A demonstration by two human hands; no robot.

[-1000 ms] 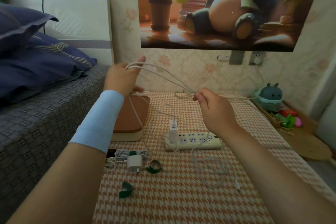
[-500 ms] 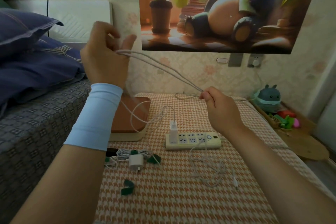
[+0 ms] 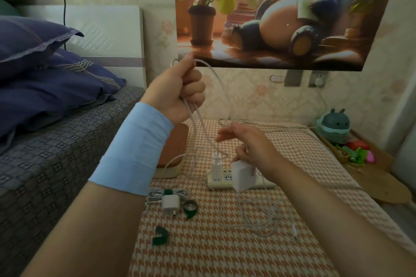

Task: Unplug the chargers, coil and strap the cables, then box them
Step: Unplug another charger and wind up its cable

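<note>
Power strip [image 3: 220, 179] — right end hidden behind charger block [image 3: 244, 176] and right hand [image 3: 252, 148], fingertips blurred; box [image 3: 177, 139] at its 9 o'clock half covered by blue sleeve [image 3: 135, 148]; cable [image 3: 209, 65] vanishes inside left hand [image 3: 177, 90].

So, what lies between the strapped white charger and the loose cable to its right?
A curled green strap, close beside the charger; then bare cloth up to the loose cable, in the head view.

A pale blue wrist sleeve [image 3: 132, 148] — smooth, plain, one faint seam across it — covered the arm below the left hand [image 3: 177, 92]. The arm behind the right hand [image 3: 254, 148] was bare.
</note>
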